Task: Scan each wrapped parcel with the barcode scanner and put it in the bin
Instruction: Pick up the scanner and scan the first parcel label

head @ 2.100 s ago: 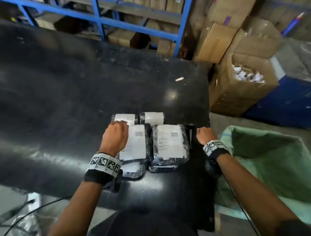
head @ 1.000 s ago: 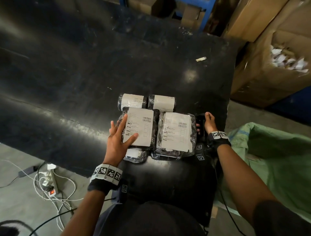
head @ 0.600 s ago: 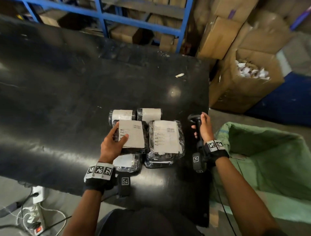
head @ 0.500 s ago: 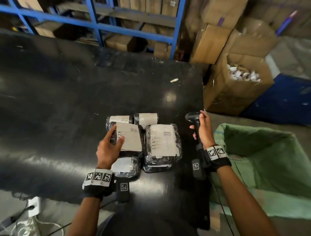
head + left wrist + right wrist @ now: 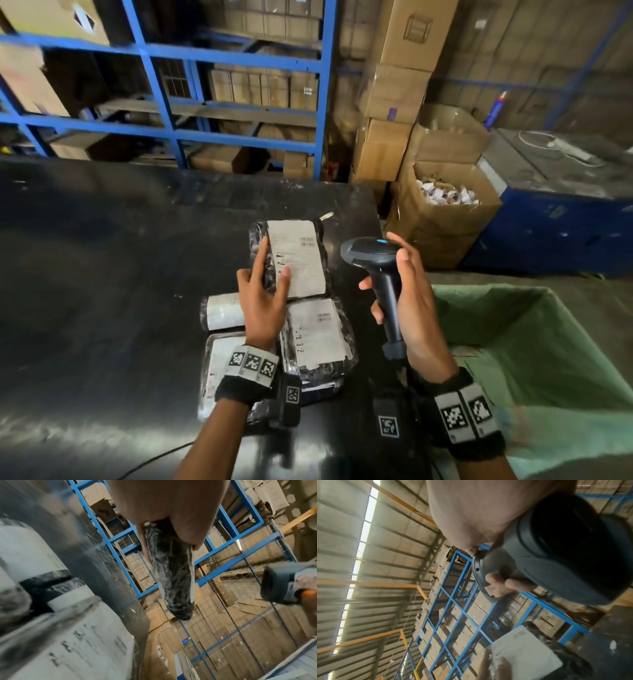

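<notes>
My left hand holds one black wrapped parcel lifted above the table, thumb on its white label, fingers under it. That held parcel hangs edge-on from my left hand in the left wrist view, and its label shows low in the right wrist view. My right hand grips the grey barcode scanner by its handle, head pointing left beside the parcel's label. My right hand's fingers curl round the scanner. Other parcels lie on the black table.
A green sack-lined bin stands open to the right of the table. An open cardboard box of paper scraps sits beyond it, with stacked cartons and blue racking behind. A small scrap lies on the table.
My left hand has lifted the top left parcel off the pile. My right hand has picked up the scanner from the table's right edge and raised it beside the parcel.
</notes>
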`<state>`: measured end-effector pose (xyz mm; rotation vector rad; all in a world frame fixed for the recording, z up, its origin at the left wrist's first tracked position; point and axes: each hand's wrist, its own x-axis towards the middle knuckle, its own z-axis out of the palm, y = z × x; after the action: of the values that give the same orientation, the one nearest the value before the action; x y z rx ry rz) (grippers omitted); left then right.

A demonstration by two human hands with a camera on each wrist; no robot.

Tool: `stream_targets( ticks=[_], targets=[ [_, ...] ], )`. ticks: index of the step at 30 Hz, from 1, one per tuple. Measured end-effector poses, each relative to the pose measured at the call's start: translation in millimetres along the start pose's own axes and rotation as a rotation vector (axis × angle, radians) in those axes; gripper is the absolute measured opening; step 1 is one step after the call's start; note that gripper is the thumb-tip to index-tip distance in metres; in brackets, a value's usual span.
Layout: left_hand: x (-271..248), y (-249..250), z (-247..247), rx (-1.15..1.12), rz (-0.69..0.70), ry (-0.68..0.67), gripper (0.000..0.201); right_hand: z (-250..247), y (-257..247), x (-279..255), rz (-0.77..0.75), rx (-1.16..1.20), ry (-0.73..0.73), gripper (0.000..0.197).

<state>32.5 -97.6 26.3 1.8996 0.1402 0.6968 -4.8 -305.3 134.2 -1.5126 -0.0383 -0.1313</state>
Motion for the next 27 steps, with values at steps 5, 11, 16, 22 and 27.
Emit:
stream_targets(
  ticks=[5, 11, 16, 22, 27],
  targets=[
    [-1.7, 20.0, 31.5, -0.03, 0.043, 0.039, 0.066, -3.8, -21.9, -2.3, -0.021, 0.027, 0.018, 0.036],
    [-17.9, 29.3, 40.0, -0.072, 0.044, 0.074, 0.065, -16.1, -27.0, -2.2, -0.006, 0.049, 0.022, 0.038],
    [-22.5, 34.2, 37.4, -0.1, 0.012, 0.074, 0.065, -17.4, -25.5, -5.5, 0.016, 0.085, 0.015, 0.041],
    [-23.7, 22.4, 31.6, -0.083, -0.029, 0.063, 0.066, -21.4, 14.0, -7.7, 0.068, -0.064, 0.118, 0.026],
    [-27.2, 4.5, 29.2, -0.054, -0.057, 0.042, 0.064, -43.9, 132.3, -40.6, 0.278, -0.325, 0.272, 0.028]
  ],
)
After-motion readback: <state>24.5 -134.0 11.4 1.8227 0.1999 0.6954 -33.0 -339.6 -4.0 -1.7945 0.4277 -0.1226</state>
